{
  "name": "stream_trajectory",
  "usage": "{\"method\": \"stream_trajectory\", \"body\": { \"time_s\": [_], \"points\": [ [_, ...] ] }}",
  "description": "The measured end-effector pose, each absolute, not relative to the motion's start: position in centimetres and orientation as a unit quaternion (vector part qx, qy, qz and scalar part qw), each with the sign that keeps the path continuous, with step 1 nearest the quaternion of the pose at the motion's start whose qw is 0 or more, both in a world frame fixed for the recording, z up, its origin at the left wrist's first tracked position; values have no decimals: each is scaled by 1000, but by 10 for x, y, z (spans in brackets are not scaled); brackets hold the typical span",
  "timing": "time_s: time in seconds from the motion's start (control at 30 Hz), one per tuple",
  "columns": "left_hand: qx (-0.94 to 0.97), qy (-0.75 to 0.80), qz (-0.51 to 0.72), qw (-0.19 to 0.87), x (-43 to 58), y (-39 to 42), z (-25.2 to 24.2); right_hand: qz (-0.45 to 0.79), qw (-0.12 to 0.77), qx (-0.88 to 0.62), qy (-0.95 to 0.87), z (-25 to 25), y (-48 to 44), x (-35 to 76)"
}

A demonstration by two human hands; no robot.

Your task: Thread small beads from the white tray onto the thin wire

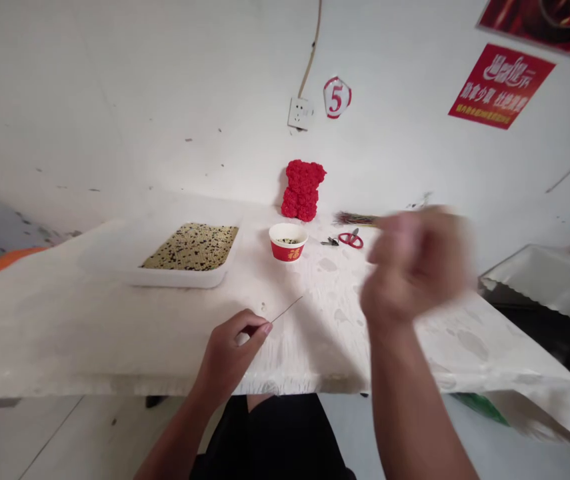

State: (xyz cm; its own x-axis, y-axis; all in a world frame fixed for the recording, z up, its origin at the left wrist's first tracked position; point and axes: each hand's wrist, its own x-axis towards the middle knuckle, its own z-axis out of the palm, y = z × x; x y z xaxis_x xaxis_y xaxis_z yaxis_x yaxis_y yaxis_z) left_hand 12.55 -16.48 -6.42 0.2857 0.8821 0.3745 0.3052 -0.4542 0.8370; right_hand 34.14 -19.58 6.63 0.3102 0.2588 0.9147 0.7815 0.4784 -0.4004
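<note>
My left hand (235, 350) is closed in a pinch near the table's front edge. Between its thumb and forefinger is one end of a thin wire-like strand (287, 309), which points up and to the right. My right hand (415, 263) is raised over the right part of the table and looks curled, but motion smears its fingers; whether it holds anything does not show. Beyond the left hand stands a red and white paper bowl (287, 251) with small black and pale beads or grains inside. Left of it lies a white tray (179, 278) filled with similar yellowish and black pieces.
Red-handled scissors (351, 239) lie right of the bowl, with a bundle of thin strands (357, 219) behind them, partly covered by my right hand. A red bear figure (303, 191) stands against the wall. The table (89, 333) has a pale plastic cover.
</note>
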Motion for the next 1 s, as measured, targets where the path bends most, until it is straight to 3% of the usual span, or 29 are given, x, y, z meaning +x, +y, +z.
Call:
{"method": "stream_trajectory", "body": {
  "time_s": [0.13, 0.3, 0.43, 0.67, 0.8, 0.87, 0.97, 1.0],
  "points": [
    [736, 398, 431, 338, 124, -162, -65, 100, 473, -642, -595, 35, -140, 347],
    [728, 403, 430, 350, 124, -161, -64, 237, 457, -625, -587, -28, -155, 349],
    [731, 411, 419, 348, 127, -166, -59, 351, 450, -572, -589, -39, -178, 332],
    [752, 406, 395, 337, 127, -162, -54, 378, 452, -540, -601, -39, -190, 326],
    [731, 407, 476, 272, 144, -181, -52, 359, 477, -550, -585, -39, -175, 343],
    [755, 333, 495, 272, 166, -214, -54, 336, 504, -563, -562, -26, -150, 362],
    [835, 92, 440, 318, 203, -276, -57, 288, 559, -586, -511, 13, -104, 400],
    [834, 87, 425, 340, 212, -293, -57, 273, 575, -591, -495, 27, -92, 412]
  ]
}}
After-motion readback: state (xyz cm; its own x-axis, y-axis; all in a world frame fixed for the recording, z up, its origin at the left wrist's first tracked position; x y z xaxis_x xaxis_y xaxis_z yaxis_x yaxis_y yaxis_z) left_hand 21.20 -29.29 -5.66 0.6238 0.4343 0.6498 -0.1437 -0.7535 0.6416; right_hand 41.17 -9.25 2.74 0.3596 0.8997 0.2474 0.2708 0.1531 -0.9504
